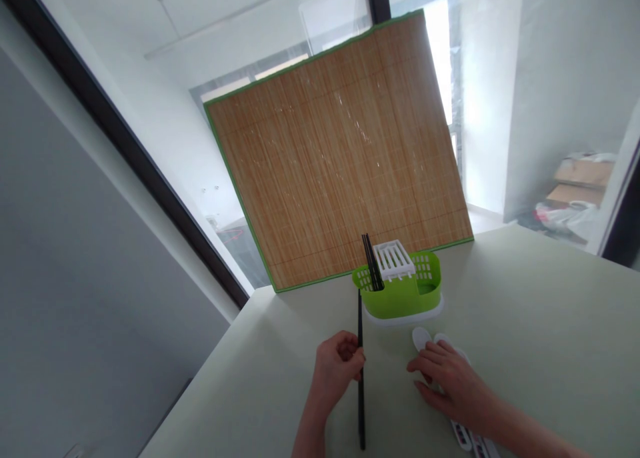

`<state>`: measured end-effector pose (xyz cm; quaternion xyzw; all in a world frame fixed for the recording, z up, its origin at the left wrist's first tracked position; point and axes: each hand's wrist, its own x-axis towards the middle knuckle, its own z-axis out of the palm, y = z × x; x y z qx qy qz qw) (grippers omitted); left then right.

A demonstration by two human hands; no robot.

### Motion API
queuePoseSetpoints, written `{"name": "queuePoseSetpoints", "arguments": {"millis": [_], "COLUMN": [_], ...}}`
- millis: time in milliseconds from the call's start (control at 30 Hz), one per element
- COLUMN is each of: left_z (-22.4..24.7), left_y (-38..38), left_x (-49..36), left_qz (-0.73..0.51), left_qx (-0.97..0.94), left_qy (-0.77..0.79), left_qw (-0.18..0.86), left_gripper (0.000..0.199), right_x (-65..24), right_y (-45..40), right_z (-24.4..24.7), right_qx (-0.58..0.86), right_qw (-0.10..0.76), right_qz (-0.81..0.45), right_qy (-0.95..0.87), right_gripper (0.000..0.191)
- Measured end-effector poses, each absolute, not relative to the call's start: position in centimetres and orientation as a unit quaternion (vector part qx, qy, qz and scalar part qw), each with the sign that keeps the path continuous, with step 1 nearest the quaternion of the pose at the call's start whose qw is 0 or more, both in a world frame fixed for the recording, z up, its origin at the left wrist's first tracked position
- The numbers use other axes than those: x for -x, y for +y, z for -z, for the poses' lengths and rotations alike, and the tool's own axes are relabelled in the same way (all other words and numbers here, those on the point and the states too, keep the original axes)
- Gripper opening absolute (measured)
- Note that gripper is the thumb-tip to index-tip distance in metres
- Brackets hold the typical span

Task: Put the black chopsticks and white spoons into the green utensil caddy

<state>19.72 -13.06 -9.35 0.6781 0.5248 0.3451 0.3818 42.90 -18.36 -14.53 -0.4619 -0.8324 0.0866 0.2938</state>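
Note:
My left hand (341, 365) pinches a black chopstick (361, 405) that runs lengthwise near the middle of the table, its far tip beside the holder. My right hand (445, 381) lies over several white spoons (421, 339) with patterned handles; its fingers are apart and partly hide them, and whether it grips one is unclear. Behind the hands stands a green holder (400, 301) with a white base and a white slotted rack (394, 259) on top. Black chopsticks (372, 265) stand upright, slightly tilted, in its left compartment.
A bamboo mat (335, 158) with green edging leans against the glass behind the pale table (540, 311). A grey wall (90, 258) borders the left side. Beyond the glass at the right are cardboard and plastic bags (575, 198).

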Motion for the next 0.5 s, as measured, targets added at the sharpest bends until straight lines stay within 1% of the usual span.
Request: {"name": "queuePoseSetpoints", "arguments": {"millis": [33,100,133,200,267,333,400,433,500], "left_z": [9.4,9.6,9.8,10.2,10.4,10.4,10.3,10.2,10.2], "left_y": [-13.3,-14.1,-14.5,-15.3,-16.0,-16.6,-16.8,-16.9,-16.9], "left_x": [-20.3,-21.7,-22.5,-23.9,-24.8,-25.3,-25.4,-25.4,-25.2], "left_qz": [-0.381,-0.43,-0.443,-0.459,-0.47,-0.478,-0.478,-0.473,-0.462], "left_qx": [-0.66,-0.644,-0.646,-0.666,-0.687,-0.701,-0.712,-0.718,-0.729], "left_qy": [0.492,0.441,0.425,0.411,0.41,0.409,0.4,0.394,0.382], "left_qw": [0.421,0.455,0.453,0.421,0.372,0.335,0.324,0.325,0.331], "left_gripper": [0.01,0.01,0.009,0.006,0.004,0.004,0.007,0.009,0.012], "right_x": [-42.8,-42.5,-42.3,-42.0,-41.7,-41.6,-41.4,-41.4,-41.4], "right_y": [-18.5,-18.9,-19.1,-19.3,-19.3,-19.3,-19.2,-19.2,-19.3], "right_z": [14.6,14.9,15.0,15.4,15.7,15.9,16.0,15.9,15.7], "right_qx": [0.456,0.443,0.44,0.442,0.448,0.444,0.436,0.433,0.428], "right_qw": [0.297,0.302,0.302,0.298,0.289,0.281,0.277,0.276,0.275], "right_qz": [-0.101,-0.131,-0.143,-0.165,-0.181,-0.19,-0.187,-0.182,-0.171], "right_qy": [-0.833,-0.834,-0.834,-0.83,-0.827,-0.83,-0.836,-0.839,-0.843], "right_gripper": [0.021,0.034,0.039,0.043,0.036,0.02,0.006,0.004,0.009]}}
